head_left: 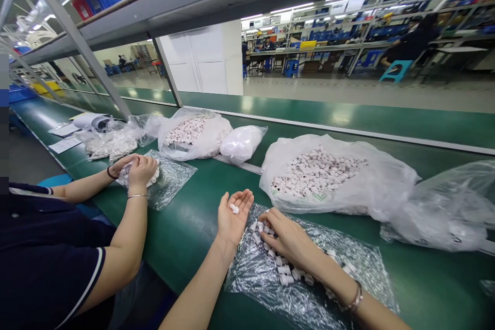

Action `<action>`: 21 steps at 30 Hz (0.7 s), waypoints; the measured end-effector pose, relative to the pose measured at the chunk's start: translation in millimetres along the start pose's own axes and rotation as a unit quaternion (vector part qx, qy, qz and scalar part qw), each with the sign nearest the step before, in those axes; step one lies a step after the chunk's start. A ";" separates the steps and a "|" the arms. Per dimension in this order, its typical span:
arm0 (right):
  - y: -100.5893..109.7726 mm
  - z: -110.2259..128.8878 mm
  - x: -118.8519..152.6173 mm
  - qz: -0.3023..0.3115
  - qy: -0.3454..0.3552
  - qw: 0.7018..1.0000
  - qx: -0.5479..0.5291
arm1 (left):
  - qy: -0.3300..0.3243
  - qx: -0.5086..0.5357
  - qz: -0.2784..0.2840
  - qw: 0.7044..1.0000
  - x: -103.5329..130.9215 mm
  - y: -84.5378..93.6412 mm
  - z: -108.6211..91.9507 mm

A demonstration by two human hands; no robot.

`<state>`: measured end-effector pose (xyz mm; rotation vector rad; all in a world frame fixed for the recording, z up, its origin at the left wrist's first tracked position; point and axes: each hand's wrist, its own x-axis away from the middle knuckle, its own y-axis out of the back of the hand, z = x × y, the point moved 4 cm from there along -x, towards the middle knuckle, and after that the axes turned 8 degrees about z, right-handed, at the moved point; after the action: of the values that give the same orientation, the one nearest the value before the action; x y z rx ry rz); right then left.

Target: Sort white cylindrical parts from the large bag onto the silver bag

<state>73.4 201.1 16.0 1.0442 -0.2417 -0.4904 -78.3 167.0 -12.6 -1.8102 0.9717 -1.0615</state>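
Note:
My left hand [234,216] is palm up with its fingers stretched out, so it is open. On that palm lies one small white plastic fitting [234,209]. My right hand [286,237] reaches down into a loose pile of white plastic pipe fittings [285,270], its thumb and fingers closed around one at the pile's far left end. The pile lies on a clear, crinkled plastic bag [263,296] spread flat on the green bench, and my right forearm hides part of it.
Beyond my hands sits a large bag of fittings [320,172], with crumpled plastic [444,211] to its right. More filled bags [189,131] line the bench leftward. At left, a co-worker's hands [141,170] handle similar parts over another clear bag [170,185]. An overhead shelf [216,0] crosses above.

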 end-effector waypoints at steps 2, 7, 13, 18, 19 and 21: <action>-2.0 0.7 0.1 0.007 0.005 1.000 0.007 | 0.001 -0.010 0.014 1.000 0.3 -2.0 -0.4; 7.3 3.0 -0.4 -0.058 0.005 0.997 -0.048 | 0.050 -0.049 0.077 0.995 4.6 -8.6 11.8; 8.2 10.9 -0.7 -0.081 0.058 0.994 -0.036 | 0.150 -0.138 0.182 0.962 12.6 -11.0 33.6; 7.1 9.0 -0.4 -0.076 0.058 0.995 -0.018 | 0.178 -0.195 0.222 0.939 22.2 -18.0 39.2; 7.8 6.6 -0.6 -0.077 0.051 0.995 -0.033 | 0.166 -0.214 0.221 0.937 23.3 -19.6 37.3; 8.3 0.2 -1.5 -0.072 0.032 0.995 -0.066 | 0.103 -0.266 0.202 0.937 22.5 -21.1 29.0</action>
<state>74.2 205.1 23.4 0.9507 -0.0761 -0.5931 -39.5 162.3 3.6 -1.8072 1.8101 -0.7781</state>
